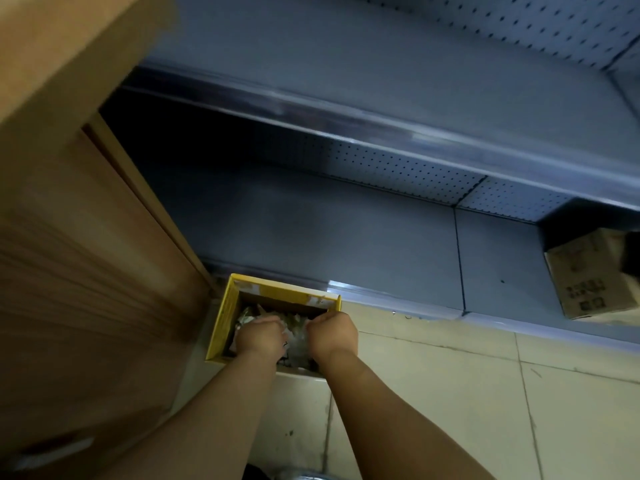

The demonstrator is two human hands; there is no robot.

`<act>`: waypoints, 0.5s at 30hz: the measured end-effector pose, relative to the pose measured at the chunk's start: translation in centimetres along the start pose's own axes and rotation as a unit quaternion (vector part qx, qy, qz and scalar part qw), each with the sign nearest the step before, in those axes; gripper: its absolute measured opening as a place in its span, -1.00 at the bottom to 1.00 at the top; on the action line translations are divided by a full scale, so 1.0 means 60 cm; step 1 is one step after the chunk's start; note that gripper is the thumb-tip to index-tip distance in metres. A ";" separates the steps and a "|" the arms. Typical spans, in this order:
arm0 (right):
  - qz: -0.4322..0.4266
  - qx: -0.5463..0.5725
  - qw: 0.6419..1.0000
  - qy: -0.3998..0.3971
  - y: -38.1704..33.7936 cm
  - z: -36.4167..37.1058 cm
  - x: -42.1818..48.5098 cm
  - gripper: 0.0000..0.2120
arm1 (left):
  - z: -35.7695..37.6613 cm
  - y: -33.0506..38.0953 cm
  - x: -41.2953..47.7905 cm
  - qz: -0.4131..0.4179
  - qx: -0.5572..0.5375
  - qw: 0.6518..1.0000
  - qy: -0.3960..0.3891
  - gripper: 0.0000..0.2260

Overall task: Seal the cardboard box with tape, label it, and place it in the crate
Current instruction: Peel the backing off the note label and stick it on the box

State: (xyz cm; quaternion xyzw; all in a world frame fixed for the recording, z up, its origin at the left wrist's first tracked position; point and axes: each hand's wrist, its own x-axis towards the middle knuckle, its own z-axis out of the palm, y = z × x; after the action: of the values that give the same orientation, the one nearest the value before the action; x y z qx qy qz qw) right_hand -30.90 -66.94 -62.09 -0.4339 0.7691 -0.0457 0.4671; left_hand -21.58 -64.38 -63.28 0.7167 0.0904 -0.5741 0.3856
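Observation:
A small open box with yellow flaps [221,320] sits on the tiled floor against the foot of a grey shelf unit. Crumpled clear plastic and paper [298,341] fill its inside. Both my hands reach down into it. My left hand [261,336] is closed over the contents on the left side. My right hand [332,332] is clenched on the crumpled plastic on the right side. What lies under the hands is hidden. No tape, label or crate shows.
A tall wooden panel [86,271] stands close on the left. Grey metal shelves with a perforated back [398,168] fill the area ahead. A printed cardboard box [585,282] lies at the right on the lower shelf. Beige floor tiles [485,393] stretch to the right.

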 end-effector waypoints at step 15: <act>-0.119 -0.005 0.992 0.048 -0.248 -0.203 -0.317 -0.74 | -0.076 0.227 -0.385 0.101 0.025 0.991 -0.081 -0.77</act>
State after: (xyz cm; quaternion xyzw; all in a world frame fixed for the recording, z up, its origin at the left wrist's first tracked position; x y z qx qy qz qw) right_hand -27.28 -66.76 -35.30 -0.5219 0.7336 -0.1182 0.4188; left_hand -17.86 -63.51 -36.38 0.6831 -0.0284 -0.5902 0.4292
